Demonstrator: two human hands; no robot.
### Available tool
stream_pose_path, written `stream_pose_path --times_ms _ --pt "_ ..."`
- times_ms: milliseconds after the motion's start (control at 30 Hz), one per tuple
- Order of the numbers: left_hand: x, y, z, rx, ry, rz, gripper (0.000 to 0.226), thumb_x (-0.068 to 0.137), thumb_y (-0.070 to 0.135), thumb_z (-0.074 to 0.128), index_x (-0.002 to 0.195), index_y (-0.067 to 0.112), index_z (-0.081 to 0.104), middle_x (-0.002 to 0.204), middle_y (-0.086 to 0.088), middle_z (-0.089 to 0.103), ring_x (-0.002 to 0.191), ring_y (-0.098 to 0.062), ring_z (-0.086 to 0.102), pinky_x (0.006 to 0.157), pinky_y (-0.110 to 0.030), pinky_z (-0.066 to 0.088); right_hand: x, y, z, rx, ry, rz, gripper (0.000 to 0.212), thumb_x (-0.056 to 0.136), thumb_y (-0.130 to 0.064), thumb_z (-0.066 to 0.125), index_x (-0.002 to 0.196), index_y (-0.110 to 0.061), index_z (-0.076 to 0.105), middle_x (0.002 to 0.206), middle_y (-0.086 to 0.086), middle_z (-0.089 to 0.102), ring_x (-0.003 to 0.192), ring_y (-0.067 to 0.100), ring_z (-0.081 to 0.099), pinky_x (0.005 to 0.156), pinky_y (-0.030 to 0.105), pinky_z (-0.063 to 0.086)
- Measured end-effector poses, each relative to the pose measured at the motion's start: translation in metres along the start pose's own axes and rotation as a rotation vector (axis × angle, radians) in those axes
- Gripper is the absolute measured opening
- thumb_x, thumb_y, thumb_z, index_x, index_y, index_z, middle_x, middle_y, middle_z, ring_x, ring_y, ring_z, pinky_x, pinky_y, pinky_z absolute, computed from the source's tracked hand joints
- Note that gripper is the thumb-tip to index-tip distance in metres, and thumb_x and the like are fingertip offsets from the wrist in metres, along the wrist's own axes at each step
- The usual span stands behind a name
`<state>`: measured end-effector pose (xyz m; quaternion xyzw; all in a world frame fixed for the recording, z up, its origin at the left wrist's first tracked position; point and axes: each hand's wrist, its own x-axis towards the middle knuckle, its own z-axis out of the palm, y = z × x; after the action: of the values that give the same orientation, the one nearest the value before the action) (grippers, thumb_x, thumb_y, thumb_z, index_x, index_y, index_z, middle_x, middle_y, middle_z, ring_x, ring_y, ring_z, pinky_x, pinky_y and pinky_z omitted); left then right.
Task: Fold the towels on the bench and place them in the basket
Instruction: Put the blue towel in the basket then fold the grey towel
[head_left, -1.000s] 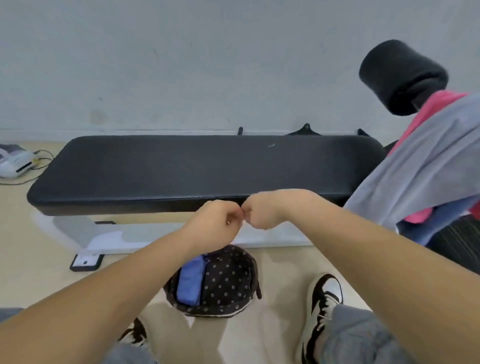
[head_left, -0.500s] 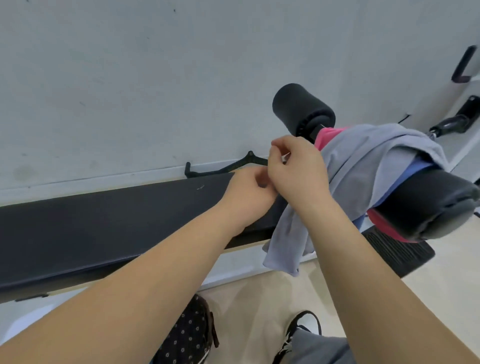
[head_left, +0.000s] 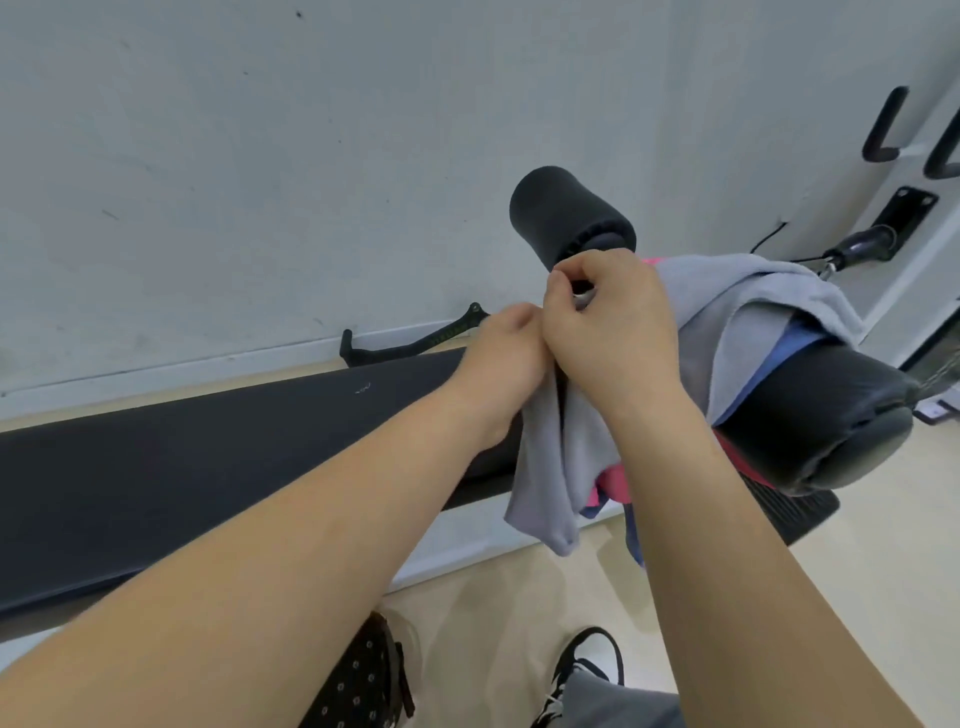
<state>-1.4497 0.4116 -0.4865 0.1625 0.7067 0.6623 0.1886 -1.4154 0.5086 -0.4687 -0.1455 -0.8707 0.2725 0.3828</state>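
Long stretch of black bench (head_left: 208, 467) shows left of your hands. Grey towel (head_left: 550, 467) hangs centre-right, draped over the pad, its lower corner past the bench edge. Your R hand (head_left: 613, 332) pinches its top edge. L hand (head_left: 509, 358) presses against R, fingers hidden, so can't tell its grip. Basket (head_left: 363, 680) is cut off at the bottom.

Black bench (head_left: 208, 467); grey towel (head_left: 753, 291) draped over right end pad (head_left: 831, 415), pink towel (head_left: 613, 483), blue towel (head_left: 800, 343) beneath

Two hands (head_left: 511, 358) (head_left: 613, 322), one bench (head_left: 208, 457), one basket (head_left: 358, 686), two black rollers (head_left: 566, 213) (head_left: 831, 410), and seemingly three towels (head_left: 545, 478) (grey, pink, blue).
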Motion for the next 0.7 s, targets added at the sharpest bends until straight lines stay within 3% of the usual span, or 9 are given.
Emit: stream_pose_path --times_ms 67,133,233,400,500,633,700 --pt "0.003 0.011 -0.015 -0.117 0.094 0.017 0.022 0.091 0.030 0.059 0.095 0.012 0.072 0.104 -0.018 0.073 0.101 -0.034 0.069 0.094 -0.045 0.056 0.001 0.000 -0.007 -0.141 0.055 -0.044 0.029 0.092 -0.037 0.048 0.100 -0.025 0.074 0.106 -0.006 0.071 0.111 0.020 0.062 0.112 0.054 0.036" --pt "0.003 0.023 -0.030 -0.145 0.222 0.054 0.016 0.092 0.029 0.058 0.083 0.021 0.069 0.087 -0.013 0.069 0.082 -0.025 0.062 0.077 -0.038 0.051 -0.001 0.001 -0.012 -0.220 0.104 -0.014 0.033 0.095 -0.038 0.049 0.117 -0.026 0.071 0.126 -0.004 0.067 0.129 0.022 0.054 0.123 0.058 0.015" --pt "0.004 0.028 -0.047 -0.204 0.410 0.055 0.014 0.095 0.027 0.052 0.086 0.019 0.060 0.086 -0.004 0.061 0.078 -0.019 0.054 0.072 -0.036 0.047 -0.004 0.007 -0.017 -0.257 0.112 0.081 0.044 0.098 -0.040 0.047 0.136 -0.024 0.062 0.145 0.000 0.057 0.144 0.023 0.041 0.125 0.057 0.003" --pt "-0.002 0.020 -0.071 -0.072 0.679 0.076 0.028 0.101 0.029 0.049 0.076 0.017 0.043 0.073 0.003 0.046 0.065 -0.016 0.042 0.061 -0.027 0.037 0.000 0.027 -0.027 -0.411 0.058 0.152 0.059 0.095 -0.051 0.037 0.139 -0.018 0.059 0.152 0.008 0.052 0.151 0.029 0.031 0.125 0.059 -0.002" --pt "-0.002 0.028 -0.096 -0.159 0.876 0.124 0.022 0.105 0.030 0.046 0.091 0.014 0.049 0.077 0.006 0.050 0.065 -0.009 0.048 0.055 -0.021 0.037 -0.006 0.015 -0.024 -0.426 0.044 0.193 0.049 0.095 -0.044 0.046 0.136 -0.023 0.061 0.156 0.008 0.046 0.153 0.033 0.024 0.121 0.066 -0.004" --pt "-0.014 0.019 -0.107 0.071 0.698 0.107 0.028 0.095 0.031 0.061 0.080 0.014 0.045 0.071 0.004 0.048 0.059 -0.011 0.047 0.052 -0.022 0.039 -0.034 -0.027 0.024 -0.227 -0.203 -0.086 0.047 0.092 -0.030 0.056 0.138 -0.024 0.059 0.148 0.000 0.053 0.145 0.023 0.037 0.120 0.066 0.002" --pt "-0.023 0.015 -0.115 0.142 0.648 0.117 0.028 0.091 0.033 0.067 0.082 0.014 0.048 0.077 0.002 0.052 0.067 -0.014 0.053 0.061 -0.026 0.044 -0.044 -0.041 0.043 -0.121 -0.473 -0.144 0.053 0.091 -0.028 0.056 0.144 -0.023 0.052 0.144 0.002 0.055 0.139 0.026 0.043 0.119 0.061 0.022"
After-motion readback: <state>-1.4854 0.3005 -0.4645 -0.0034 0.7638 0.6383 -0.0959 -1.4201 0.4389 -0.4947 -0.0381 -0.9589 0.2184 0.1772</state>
